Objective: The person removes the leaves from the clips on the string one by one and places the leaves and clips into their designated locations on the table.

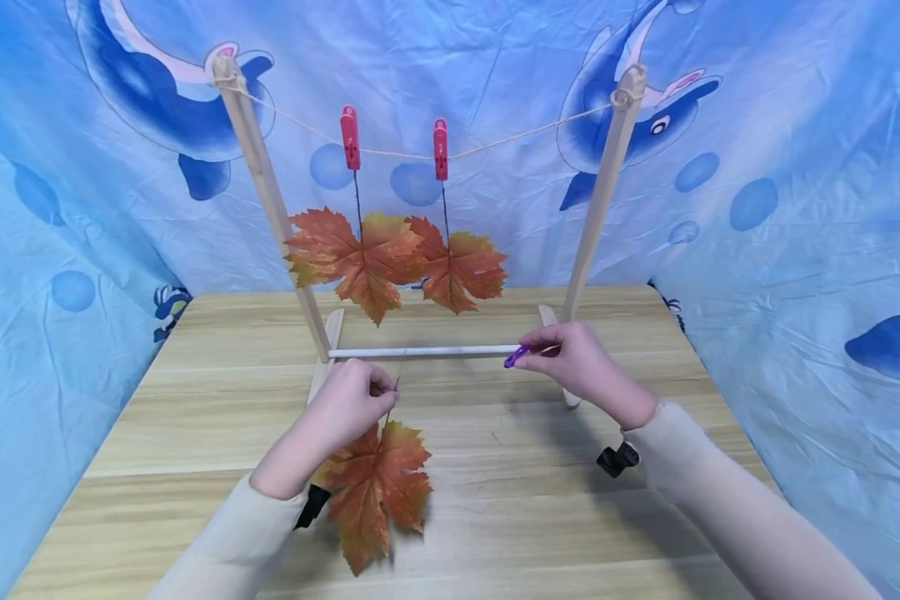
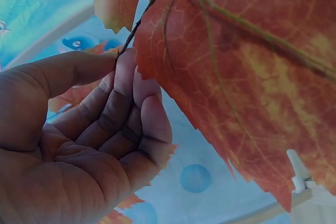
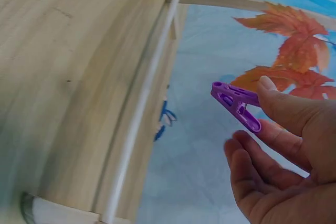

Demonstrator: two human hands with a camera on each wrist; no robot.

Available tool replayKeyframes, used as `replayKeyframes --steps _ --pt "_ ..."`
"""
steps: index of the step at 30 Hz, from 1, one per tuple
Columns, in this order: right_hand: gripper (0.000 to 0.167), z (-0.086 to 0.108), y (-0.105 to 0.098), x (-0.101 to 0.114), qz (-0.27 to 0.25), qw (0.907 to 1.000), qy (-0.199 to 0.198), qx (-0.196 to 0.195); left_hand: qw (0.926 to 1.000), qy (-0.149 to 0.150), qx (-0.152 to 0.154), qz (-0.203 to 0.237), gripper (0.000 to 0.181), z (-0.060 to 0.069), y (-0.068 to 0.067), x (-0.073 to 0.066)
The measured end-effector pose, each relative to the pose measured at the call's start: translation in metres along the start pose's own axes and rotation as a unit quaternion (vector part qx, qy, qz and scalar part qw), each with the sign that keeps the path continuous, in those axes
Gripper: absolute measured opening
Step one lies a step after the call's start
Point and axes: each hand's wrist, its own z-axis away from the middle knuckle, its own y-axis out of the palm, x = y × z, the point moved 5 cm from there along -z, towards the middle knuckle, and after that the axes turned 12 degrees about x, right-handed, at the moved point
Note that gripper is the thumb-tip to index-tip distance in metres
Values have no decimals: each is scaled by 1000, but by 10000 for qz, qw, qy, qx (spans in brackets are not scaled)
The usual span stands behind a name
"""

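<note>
Between thumb and fingertips my left hand (image 1: 356, 393) pinches the thin dark stem (image 2: 131, 36) of an orange-red maple leaf (image 1: 381, 492), which hangs below the hand over the table. My right hand (image 1: 577, 362) pinches a purple clothespin (image 1: 515, 357) by one end, in front of the right post; the right wrist view shows the clothespin (image 3: 236, 103) between thumb and index finger. Two pink clothespins, one on the left (image 1: 350, 137) and one on the right (image 1: 440, 150), sit on a string (image 1: 397, 154). Each grips the stem of a hanging maple leaf, left (image 1: 367, 258) and right (image 1: 461, 271).
The string runs between two wooden posts, left (image 1: 270, 200) and right (image 1: 603, 196), standing on feet on the wooden table (image 1: 495, 500). A white rod (image 1: 427, 352) joins the posts low down. A blue dolphin-print cloth (image 1: 450, 58) hangs behind and at both sides.
</note>
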Motion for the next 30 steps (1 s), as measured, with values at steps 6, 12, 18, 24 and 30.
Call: replayKeyframes --steps 6,12,18,24,30 --pt "23 -2 6 -16 152 9998 96 -130 9999 -124 76 -86 21 -5 5 18" --pt "16 -4 11 -30 261 9995 165 -114 9986 -473 237 -48 26 -11 12 37" --pt "16 -5 20 -43 54 9996 266 38 9952 -873 431 45 24 -15 19 53" --pt "23 -8 26 -55 173 9992 320 142 9923 -1106 554 52 25 -21 27 64" --pt "22 -10 32 -65 269 9985 406 247 9899 -1274 624 -13 39 -26 35 73"
